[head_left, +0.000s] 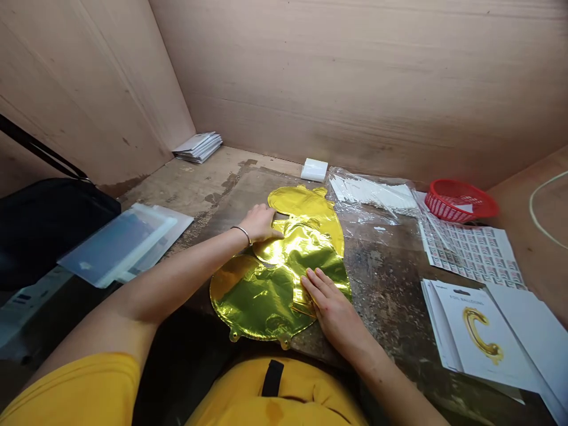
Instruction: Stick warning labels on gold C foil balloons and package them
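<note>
A flat gold foil balloon (261,299) with rounded lobes and small tabs lies on the worn table in front of me, its lower edge at the table's front edge. Part of the foil is folded over at the middle. My left hand (261,223), with a bangle at the wrist, rests at the balloon's left middle edge, thumb out over the foil and fingers apart. Lower right, my right hand (331,307) lies with spread fingers flat on the folded foil.
To the right are balloon cards (473,331), a sticker sheet (488,254), a red basket (461,201) and bagged white pieces (377,195). A small white packet (314,170) sits behind. Left are clear plastic sleeves (119,242), stacked packets (197,147) and a black bag (48,225).
</note>
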The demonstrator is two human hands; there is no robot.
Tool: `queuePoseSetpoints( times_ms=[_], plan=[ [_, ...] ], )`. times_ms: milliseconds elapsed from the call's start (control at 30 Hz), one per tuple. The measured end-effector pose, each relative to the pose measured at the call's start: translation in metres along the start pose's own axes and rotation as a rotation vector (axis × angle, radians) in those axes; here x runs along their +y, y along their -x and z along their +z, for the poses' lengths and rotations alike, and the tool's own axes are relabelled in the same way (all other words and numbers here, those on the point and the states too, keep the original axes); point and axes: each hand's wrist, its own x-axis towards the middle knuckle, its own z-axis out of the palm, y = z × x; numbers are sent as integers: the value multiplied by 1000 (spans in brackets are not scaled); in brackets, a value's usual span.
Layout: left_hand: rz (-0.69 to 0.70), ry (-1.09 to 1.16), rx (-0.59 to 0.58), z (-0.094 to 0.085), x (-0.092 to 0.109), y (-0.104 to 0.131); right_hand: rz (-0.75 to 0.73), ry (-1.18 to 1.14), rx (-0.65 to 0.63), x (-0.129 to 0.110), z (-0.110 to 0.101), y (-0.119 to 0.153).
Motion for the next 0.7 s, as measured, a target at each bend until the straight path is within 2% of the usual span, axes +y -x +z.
queuePoseSetpoints(
  times_ms=[233,333,467,567,700],
  plan=[
    [-9,6,-142,2,8,-18,10,14,-1,0,0,1],
    [0,92,-167,-3,1,-19,16,4,-4,0,-1,1],
    [5,277,-207,-10,-11,-7,13,-2,-8,0,0,1],
    [-18,388,-162,-10,-16,6,19,-16,2,1,2,1],
    [-19,449,-10,-7,-8,13,16,-43,5,1,3,0]
  ],
)
